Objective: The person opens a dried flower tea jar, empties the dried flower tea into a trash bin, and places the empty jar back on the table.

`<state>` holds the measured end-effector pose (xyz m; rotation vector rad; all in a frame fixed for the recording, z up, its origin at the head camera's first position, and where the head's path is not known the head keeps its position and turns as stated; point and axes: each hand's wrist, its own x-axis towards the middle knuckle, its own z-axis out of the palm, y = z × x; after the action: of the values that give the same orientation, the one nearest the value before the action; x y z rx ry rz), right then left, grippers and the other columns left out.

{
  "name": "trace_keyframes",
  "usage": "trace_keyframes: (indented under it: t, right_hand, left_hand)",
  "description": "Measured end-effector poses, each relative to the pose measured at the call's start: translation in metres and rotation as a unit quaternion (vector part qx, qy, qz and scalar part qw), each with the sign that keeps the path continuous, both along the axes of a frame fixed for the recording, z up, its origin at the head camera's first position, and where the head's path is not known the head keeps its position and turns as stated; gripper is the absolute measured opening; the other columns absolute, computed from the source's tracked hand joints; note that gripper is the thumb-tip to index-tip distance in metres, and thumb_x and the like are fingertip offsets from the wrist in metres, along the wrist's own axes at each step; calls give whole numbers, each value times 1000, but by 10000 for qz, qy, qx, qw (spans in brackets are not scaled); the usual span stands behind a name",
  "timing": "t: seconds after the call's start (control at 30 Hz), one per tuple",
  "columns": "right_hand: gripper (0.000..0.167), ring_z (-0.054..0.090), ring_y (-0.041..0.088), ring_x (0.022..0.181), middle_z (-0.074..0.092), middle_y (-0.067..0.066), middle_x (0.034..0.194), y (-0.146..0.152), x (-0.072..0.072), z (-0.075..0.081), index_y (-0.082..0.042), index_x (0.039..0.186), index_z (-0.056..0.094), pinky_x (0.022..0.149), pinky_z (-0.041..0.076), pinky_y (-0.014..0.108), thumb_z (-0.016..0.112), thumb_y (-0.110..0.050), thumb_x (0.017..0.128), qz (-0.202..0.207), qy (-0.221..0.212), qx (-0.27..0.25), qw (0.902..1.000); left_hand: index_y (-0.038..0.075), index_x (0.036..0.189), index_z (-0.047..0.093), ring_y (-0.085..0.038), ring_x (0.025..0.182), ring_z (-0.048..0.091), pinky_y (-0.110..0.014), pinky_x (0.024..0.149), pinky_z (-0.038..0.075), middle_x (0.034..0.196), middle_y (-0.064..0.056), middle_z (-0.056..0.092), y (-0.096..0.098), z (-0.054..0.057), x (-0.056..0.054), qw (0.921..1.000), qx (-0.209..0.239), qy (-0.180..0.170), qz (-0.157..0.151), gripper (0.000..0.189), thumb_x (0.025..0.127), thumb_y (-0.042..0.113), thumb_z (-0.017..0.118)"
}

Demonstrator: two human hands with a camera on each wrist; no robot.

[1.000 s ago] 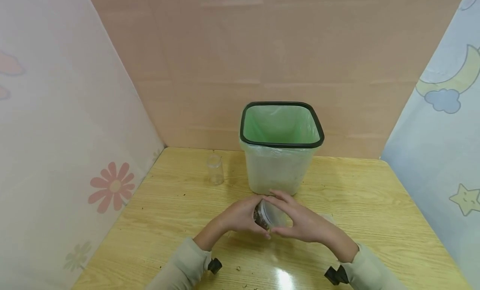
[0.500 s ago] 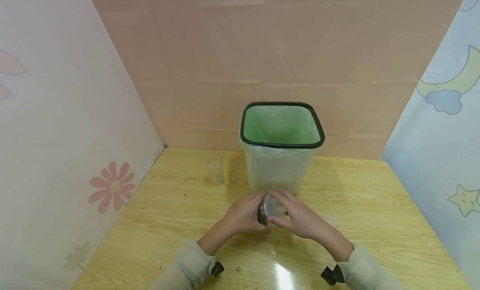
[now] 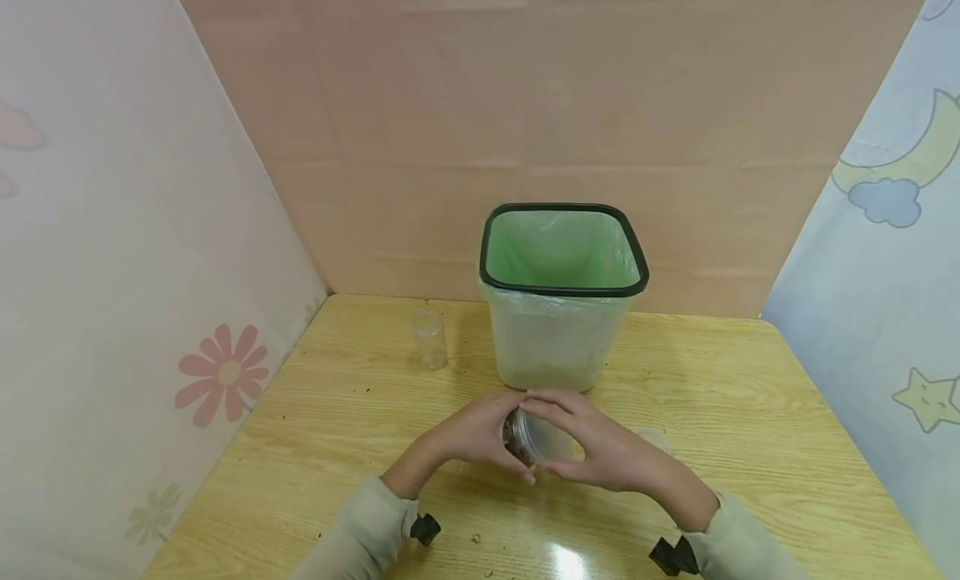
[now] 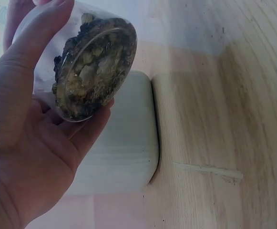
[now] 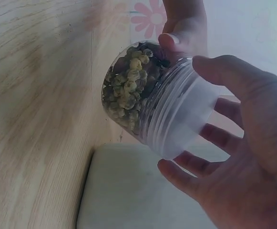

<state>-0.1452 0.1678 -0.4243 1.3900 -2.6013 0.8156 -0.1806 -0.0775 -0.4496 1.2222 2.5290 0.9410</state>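
Observation:
A clear plastic jar (image 5: 128, 88), tilted on its side, holds pale yellow-green and dark dried bits that look like flower buds. It is above the table in front of the bin. My left hand (image 3: 480, 434) grips the jar's body, thumb on one side and fingers under it, as the left wrist view shows. At the other end is a translucent ridged lid (image 5: 183, 117), seated on the jar. Thumb and fingers of my right hand (image 3: 600, 447) curl round this lid, facing the left hand. In the left wrist view the jar's base (image 4: 97, 69) faces the camera.
Behind the hands stands a bin (image 3: 555, 338) with a green lining and black rim. An upright clear cup (image 3: 431, 342) is left of it. Something flat and translucent (image 3: 656, 438) lies partly behind the right wrist. Small crumbs (image 3: 476, 538) dot the wooden table (image 3: 337, 447).
Both hands and the jar went slightly away from me and then came back nearer. The right hand's fingers shifted round the lid and back; the jar's tilt altered slightly. The bin and cup stayed put.

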Motion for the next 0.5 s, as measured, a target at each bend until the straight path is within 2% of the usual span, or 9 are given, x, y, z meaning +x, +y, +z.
trace_keyframes:
  t: [0.1, 0.3, 0.5]
  right_hand:
    - [79, 45, 32, 138, 39, 14, 157, 1, 1, 1, -17, 155, 41, 100, 51, 51, 81, -26, 88, -139, -234, 24, 9996]
    - [78, 50, 37, 135, 39, 17, 156, -1, -2, -1, -14, 157, 38, 100, 51, 53, 73, -43, 93, -843, -504, 89, 9951]
    - [77, 55, 36, 128, 48, 15, 148, -4, -4, -4, -9, 152, 43, 97, 52, 53, 70, -50, 93, -1163, -445, 154, 9921]
  left_hand:
    - [26, 154, 39, -7, 128, 51, -32, 107, 46, 143, 11, 52, 2, 0, 2, 9996, -109, 33, 246, 105, 67, 58, 89]
    - [18, 155, 37, -12, 118, 59, -31, 97, 52, 138, 2, 59, 9, -2, 7, 9928, -533, 579, 907, 113, 64, 56, 92]
    - [15, 155, 37, -14, 111, 61, -29, 89, 55, 130, -2, 62, 16, 1, 12, 9883, -642, 850, 1093, 113, 64, 52, 93]
